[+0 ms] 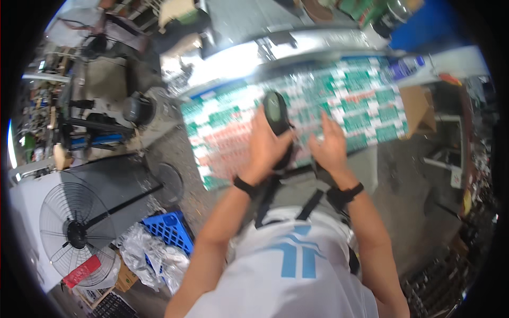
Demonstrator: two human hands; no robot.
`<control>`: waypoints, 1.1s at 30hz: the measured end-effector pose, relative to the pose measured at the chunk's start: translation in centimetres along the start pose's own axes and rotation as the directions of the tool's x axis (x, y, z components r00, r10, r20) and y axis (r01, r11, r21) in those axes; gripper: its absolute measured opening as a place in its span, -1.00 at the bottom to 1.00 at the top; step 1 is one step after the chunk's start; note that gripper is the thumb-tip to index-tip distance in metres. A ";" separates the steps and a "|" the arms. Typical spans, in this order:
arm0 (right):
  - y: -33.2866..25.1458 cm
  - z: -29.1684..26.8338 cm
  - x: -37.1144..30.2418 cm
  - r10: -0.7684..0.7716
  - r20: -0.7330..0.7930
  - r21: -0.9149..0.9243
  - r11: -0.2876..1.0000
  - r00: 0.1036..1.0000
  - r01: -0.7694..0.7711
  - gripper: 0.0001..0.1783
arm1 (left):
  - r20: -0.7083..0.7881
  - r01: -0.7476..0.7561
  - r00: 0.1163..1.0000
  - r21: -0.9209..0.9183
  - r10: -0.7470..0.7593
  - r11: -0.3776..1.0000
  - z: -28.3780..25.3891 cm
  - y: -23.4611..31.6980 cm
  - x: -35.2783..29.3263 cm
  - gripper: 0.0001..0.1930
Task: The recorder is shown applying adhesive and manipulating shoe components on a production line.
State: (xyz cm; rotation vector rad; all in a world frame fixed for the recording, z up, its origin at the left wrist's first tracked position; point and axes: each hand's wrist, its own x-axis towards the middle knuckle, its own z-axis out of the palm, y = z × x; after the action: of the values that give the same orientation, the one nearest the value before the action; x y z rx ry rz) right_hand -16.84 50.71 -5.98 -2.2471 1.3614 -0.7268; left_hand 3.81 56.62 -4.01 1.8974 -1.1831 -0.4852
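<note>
My left hand point(263, 142) is wrapped round a long dark object with a rounded, greenish end point(274, 110). It looks shoe-shaped, but blur keeps me from telling its kind. The object is held above the worktable point(366, 108), whose top is covered with green, white and red printed sheeting. To the right of it, my right hand point(331, 144) hovers over the near part of the table. Its index finger points forward and the thumb stands apart, with nothing visible in the grasp. Both wrists wear black bands.
A purple bottle point(407, 68) lies at the table's far right corner. Beyond the table runs a shiny, pale metallic strip point(233, 61). On my left are a large stand fan point(76, 233), a blue crate point(170, 229) and crumpled clear plastic point(148, 255). A cardboard box point(418, 108) stands at the right.
</note>
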 end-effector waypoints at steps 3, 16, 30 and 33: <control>6.1 1.7 1.3 -0.035 -0.041 -0.153 0.988 0.999 0.028 -0.04 | 0.174 0.284 0.952 -0.179 -0.253 0.942 -0.3 -0.5 0.5 -0.03; 6.3 1.6 2.2 -0.180 -0.086 -0.207 0.965 0.980 0.159 -0.02 | 0.230 0.031 0.971 0.163 -0.069 0.986 -23.0 -3.7 28.3 -0.23; 6.7 1.2 2.9 -0.167 -0.078 -0.177 0.972 0.983 0.152 -0.13 | 0.156 0.028 0.987 0.072 -0.039 0.997 9.3 3.9 46.4 0.10; 6.6 1.0 2.9 -0.190 -0.099 -0.196 0.966 0.977 0.168 -0.14 | 0.366 0.266 0.901 -0.044 -0.232 0.963 10.4 3.2 48.3 -0.41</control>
State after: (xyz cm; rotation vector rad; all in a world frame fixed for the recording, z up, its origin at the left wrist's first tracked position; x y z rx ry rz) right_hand -19.57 45.30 -9.98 -2.5375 1.3408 -0.8343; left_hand 18.27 9.29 -2.79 1.9398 -1.1216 -1.0476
